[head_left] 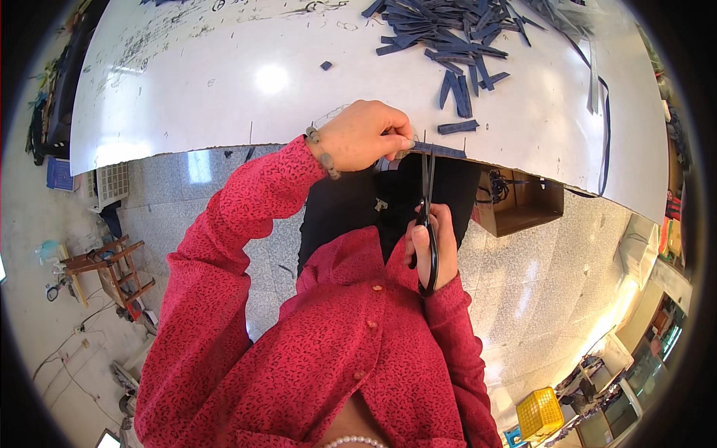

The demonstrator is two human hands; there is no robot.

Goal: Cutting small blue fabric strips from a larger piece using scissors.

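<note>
Scissors (427, 198) across a blue strip (448, 150) at the table's (224, 97) edge

From my remote view, the strip's left end disappears under the left hand's (366, 134) fingertips, and I cannot tell whether the blades bite into it. The upper border cuts off a pile of blue strips (441, 30).

The left hand arches palm down, thumb and forefinger pinching the strip along the near edge. The right hand (439, 243) grips the black handles from below, thumb uppermost, blades pointing away from the body, slightly parted; its other fingers are partly hidden.

Under the table I see an open brown box (526, 216) with an unclear dark tangle (502, 185). The yellow basket's (539, 415) contents escape me.
</note>
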